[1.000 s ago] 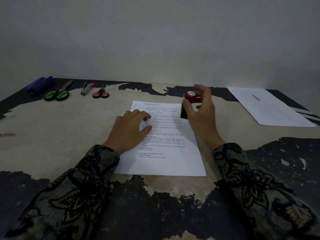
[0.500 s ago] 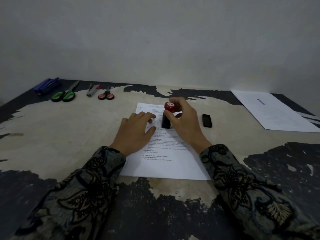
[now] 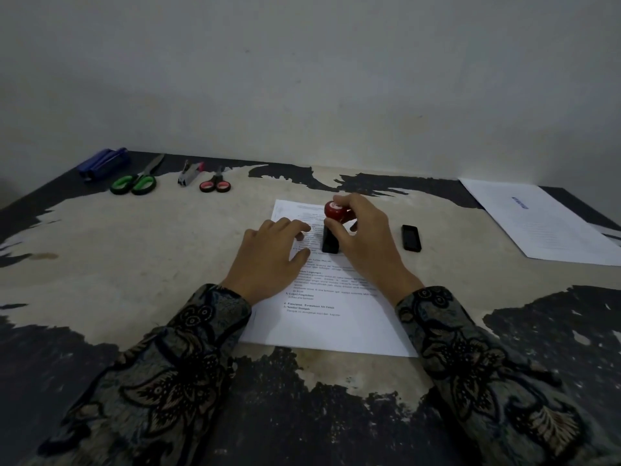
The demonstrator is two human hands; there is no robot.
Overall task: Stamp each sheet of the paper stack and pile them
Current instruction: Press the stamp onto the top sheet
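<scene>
A printed white sheet (image 3: 336, 324) lies in front of me on the worn table (image 3: 134, 250). My right hand (image 3: 366, 240) grips a stamp (image 3: 331, 227) by its red knob, and the stamp's black base stands on the upper part of the sheet. My left hand (image 3: 268, 257) rests flat on the sheet's left side, fingers spread beside the stamp. A second pile of white paper (image 3: 544, 223) lies at the far right of the table.
A small black rectangular piece (image 3: 411, 237) lies on the table right of the sheet. Along the back left edge sit a blue stapler (image 3: 102, 163), green-handled scissors (image 3: 136, 183), a small metal stapler (image 3: 188, 173) and red-handled scissors (image 3: 215, 185). A wall rises behind the table.
My right hand brought the stamp from the sheet's upper right, leftwards and down, until its base stood on the paper. The black piece came into view behind it. My left hand stayed put.
</scene>
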